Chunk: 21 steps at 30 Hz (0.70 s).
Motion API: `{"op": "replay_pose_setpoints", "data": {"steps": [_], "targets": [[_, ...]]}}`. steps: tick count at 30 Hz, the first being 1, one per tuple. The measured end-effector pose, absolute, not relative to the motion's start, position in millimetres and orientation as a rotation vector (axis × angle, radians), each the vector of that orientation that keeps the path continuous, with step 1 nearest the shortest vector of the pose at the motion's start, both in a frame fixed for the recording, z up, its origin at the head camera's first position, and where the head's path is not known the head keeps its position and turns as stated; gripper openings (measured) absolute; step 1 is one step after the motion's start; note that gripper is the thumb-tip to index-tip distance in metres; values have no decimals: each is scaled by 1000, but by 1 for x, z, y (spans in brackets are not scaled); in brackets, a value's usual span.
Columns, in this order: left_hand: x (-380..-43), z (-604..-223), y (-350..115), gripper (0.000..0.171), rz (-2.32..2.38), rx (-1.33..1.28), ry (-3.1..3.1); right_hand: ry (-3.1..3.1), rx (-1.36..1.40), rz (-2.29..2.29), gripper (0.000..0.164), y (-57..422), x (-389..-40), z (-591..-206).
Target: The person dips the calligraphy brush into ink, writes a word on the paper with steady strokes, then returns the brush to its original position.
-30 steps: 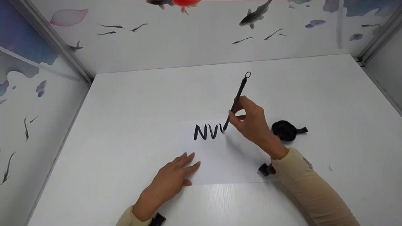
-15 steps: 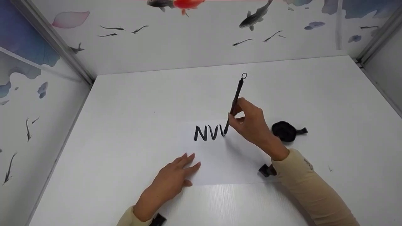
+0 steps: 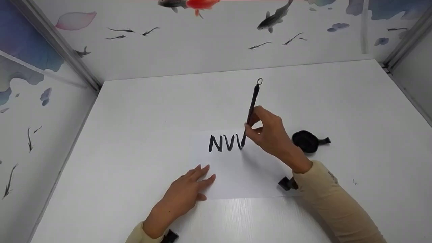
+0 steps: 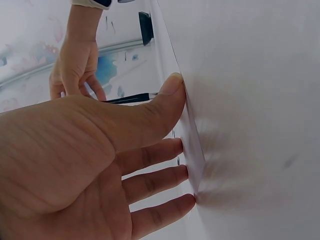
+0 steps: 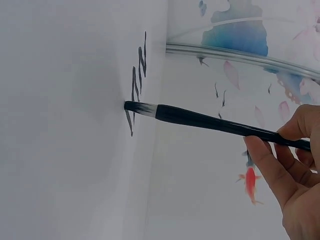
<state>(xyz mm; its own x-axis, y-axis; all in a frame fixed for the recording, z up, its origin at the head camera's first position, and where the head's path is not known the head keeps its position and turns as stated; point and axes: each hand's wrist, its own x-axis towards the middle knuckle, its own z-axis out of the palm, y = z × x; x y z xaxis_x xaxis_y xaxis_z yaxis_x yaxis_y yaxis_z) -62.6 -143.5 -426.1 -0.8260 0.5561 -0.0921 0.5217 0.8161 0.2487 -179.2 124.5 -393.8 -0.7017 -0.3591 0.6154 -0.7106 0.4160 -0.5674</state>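
Note:
My right hand (image 3: 268,131) pinches a black calligraphy brush (image 3: 253,101) by its handle, with the hanging loop at the top. In the right wrist view the inked bristles (image 5: 140,108) meet the paper at a dark stroke; the hair nearest the handle is white. A white paper sheet (image 3: 236,179) lies on the table, bearing black brushed letters (image 3: 221,143) that read like N, V and a further V-like pair of strokes under the brush tip. My left hand (image 3: 184,190) rests with spread fingers on the sheet's left side; in the left wrist view the thumb (image 4: 172,85) touches the paper's edge.
A small black ink dish (image 3: 305,141) with a stubby handle sits right of the right hand. A black block-shaped object (image 3: 286,183) is partly under the right sleeve (image 3: 334,199). Panels with painted fish (image 3: 275,17) border the white table (image 3: 141,111) at back and sides.
The brush tip has moved slightly down and right, lengthening the last stroke, and the handle has become more upright. The left hand stays in place on the paper.

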Motion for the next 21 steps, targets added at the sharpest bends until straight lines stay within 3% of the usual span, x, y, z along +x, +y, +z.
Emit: {"op": "replay_pose_setpoints", "data": {"steps": [21], "targets": [[-63, -426, -143, 61, 351, 803, 2813, -2127, 841, 1145, 21, 130, -178, -381]]}}
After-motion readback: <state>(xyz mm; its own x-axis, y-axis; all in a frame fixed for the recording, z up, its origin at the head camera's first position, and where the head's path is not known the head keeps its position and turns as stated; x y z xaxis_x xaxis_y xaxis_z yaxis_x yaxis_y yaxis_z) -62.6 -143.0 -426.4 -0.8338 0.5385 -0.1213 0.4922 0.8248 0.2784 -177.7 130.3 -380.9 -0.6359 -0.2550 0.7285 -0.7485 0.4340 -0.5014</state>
